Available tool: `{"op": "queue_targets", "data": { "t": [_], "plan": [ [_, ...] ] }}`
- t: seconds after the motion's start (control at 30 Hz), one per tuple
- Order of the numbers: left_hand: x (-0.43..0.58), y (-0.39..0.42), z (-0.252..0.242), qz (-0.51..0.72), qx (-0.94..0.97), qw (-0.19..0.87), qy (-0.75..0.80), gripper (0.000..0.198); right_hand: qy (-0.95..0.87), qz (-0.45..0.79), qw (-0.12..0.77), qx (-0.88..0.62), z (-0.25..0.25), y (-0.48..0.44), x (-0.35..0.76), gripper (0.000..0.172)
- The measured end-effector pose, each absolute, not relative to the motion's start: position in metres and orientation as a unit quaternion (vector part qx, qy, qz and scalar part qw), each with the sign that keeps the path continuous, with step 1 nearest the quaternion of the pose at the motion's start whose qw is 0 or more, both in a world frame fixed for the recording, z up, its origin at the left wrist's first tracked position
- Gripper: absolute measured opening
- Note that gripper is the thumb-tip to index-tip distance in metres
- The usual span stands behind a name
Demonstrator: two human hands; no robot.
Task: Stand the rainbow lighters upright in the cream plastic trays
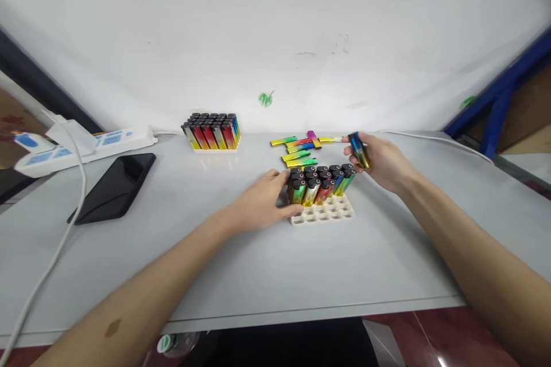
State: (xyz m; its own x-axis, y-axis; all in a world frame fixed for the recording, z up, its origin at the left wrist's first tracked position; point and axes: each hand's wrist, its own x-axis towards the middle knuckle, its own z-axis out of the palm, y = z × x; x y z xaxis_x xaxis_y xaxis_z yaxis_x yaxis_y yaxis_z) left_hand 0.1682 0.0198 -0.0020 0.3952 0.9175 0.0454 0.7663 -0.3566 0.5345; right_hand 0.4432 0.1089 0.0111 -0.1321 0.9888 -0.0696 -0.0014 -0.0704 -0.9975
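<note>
Between the fingers of my right hand (379,160) is a blue-and-gold lighter (359,151), tilted, held a little above the table to the right of a white rack (322,215). My left hand (264,200) grips the rack's left side, thumb at the front and fingers behind the lighters. Several shiny lighters (323,186) with black tops stand upright in the rack's back rows; its front slots hold none. Behind the rack several loose lighters (297,155) in green, gold, red and purple lie flat on the table.
A second rack full of upright lighters (212,132) stands near the wall at back left. A black phone (116,186), a white power strip (86,149) and a white cable (71,218) lie on the left. A blue metal frame (503,92) rises at right.
</note>
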Motion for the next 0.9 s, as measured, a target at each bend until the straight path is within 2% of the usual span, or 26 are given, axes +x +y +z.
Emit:
{"op": "queue_targets", "data": {
  "t": [0.07,0.2,0.4,0.7,0.9],
  "plan": [
    [0.169,0.02,-0.002,0.172,0.806,0.222,0.521,0.049,-0.522,0.562,0.448,-0.459,0.014,0.106,0.443,0.027],
    [0.168,0.02,-0.002,0.174,0.808,0.22,0.518,0.049,-0.524,0.578,0.446,-0.438,0.02,0.1,0.44,0.04],
    [0.168,0.02,-0.001,0.166,0.808,0.225,0.518,0.049,-0.5,0.6,0.402,-0.479,0.013,0.107,0.441,0.057],
    [0.169,0.019,0.0,0.163,0.808,0.222,0.521,0.048,-0.466,0.603,0.42,-0.493,0.008,0.107,0.432,0.041],
    [0.168,0.02,-0.001,0.154,0.808,0.22,0.524,0.049,-0.473,0.577,0.421,-0.516,0.01,0.101,0.424,0.047]
  ]
}}
